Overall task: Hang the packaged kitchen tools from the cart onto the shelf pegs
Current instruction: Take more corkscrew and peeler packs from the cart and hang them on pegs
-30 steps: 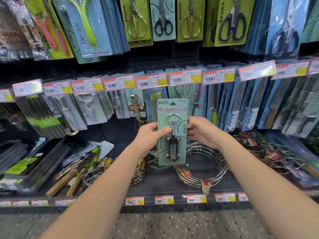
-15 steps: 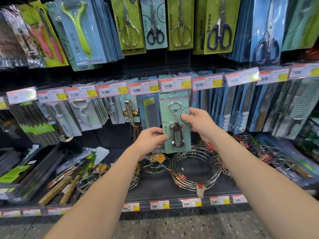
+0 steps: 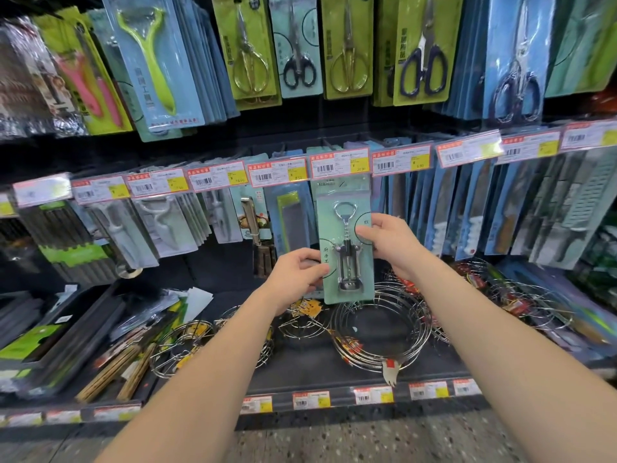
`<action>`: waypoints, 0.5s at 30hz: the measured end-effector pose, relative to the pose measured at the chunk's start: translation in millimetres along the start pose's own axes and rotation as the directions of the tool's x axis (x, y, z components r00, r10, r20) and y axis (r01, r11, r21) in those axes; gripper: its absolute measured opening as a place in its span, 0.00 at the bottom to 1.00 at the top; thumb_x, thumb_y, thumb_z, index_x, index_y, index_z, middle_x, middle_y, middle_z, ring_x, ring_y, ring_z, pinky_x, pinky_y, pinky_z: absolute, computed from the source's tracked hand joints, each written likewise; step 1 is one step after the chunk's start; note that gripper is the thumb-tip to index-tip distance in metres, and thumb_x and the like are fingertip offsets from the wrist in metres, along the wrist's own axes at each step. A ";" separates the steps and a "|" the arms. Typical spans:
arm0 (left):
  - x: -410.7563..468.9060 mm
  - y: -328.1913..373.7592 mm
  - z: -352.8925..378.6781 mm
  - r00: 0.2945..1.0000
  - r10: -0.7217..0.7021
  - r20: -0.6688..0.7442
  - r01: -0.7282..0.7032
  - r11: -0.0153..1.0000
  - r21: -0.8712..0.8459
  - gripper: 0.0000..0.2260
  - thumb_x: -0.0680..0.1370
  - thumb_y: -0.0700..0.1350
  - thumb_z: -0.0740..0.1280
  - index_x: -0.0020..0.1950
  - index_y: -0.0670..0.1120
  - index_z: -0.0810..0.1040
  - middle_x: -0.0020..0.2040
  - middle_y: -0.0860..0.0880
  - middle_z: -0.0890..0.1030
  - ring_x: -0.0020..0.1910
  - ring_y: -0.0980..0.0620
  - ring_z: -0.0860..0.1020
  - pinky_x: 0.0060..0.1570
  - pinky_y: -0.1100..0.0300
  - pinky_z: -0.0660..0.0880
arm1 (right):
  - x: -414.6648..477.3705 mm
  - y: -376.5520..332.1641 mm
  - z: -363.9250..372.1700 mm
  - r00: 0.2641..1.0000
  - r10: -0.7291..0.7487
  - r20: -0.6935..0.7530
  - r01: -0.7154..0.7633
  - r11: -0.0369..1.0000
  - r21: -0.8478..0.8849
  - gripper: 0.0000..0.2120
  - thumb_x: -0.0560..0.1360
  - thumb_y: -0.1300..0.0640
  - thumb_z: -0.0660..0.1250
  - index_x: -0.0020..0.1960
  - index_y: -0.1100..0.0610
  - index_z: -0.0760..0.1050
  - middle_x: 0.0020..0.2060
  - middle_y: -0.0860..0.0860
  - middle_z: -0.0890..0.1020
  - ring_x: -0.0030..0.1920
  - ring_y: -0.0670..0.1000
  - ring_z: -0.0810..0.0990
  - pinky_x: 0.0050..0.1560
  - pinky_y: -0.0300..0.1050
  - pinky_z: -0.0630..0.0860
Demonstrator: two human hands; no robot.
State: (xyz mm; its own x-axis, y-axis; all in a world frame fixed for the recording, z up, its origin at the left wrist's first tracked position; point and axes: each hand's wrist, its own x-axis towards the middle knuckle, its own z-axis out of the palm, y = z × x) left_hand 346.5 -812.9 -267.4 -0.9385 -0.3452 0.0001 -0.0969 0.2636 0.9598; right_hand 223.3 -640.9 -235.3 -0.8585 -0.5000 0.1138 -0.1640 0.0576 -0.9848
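A packaged corkscrew (image 3: pixel 347 248), a metal winged opener on a pale green card, is held upright in front of the middle row of pegs. Its top edge is tucked behind a red-and-yellow price tag (image 3: pixel 340 163); the peg itself is hidden by the tag. My left hand (image 3: pixel 297 274) pinches the card's lower left edge. My right hand (image 3: pixel 389 240) grips its right edge a little higher. The cart is out of view.
Scissors packs (image 3: pixel 297 48) and a green peeler pack (image 3: pixel 155 61) hang on the top row. Knife packs (image 3: pixel 474 212) and peeler packs (image 3: pixel 160 222) fill the middle row. Wire steamer racks (image 3: pixel 380 325) and chopstick bundles (image 3: pixel 123 372) lie on the bottom shelf.
Both hands have lifted the corkscrew pack up and toward the shelf; its top now sits behind the price tag, where a second ago it hung lower in front of the wire racks.
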 end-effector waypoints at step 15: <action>12.0 16.4 -2.5 0.995 0.022 -0.098 -0.020 1.000 0.024 0.06 0.81 0.44 0.71 0.57 0.52 0.82 0.50 0.52 0.88 0.47 0.51 0.85 0.49 0.56 0.79 | 23.6 -21.0 2.7 0.999 -0.006 -0.032 0.004 0.998 -0.063 0.16 0.78 0.56 0.69 0.65 0.58 0.78 0.55 0.54 0.85 0.54 0.54 0.83 0.55 0.52 0.80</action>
State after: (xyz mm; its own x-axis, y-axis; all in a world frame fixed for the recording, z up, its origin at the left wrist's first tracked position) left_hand 334.5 -814.9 -251.0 -0.9034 -0.4260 0.0489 -0.0861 0.2919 0.9526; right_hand 207.8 -656.2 -212.4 -0.8728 -0.4722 0.1237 -0.1975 0.1100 -0.9741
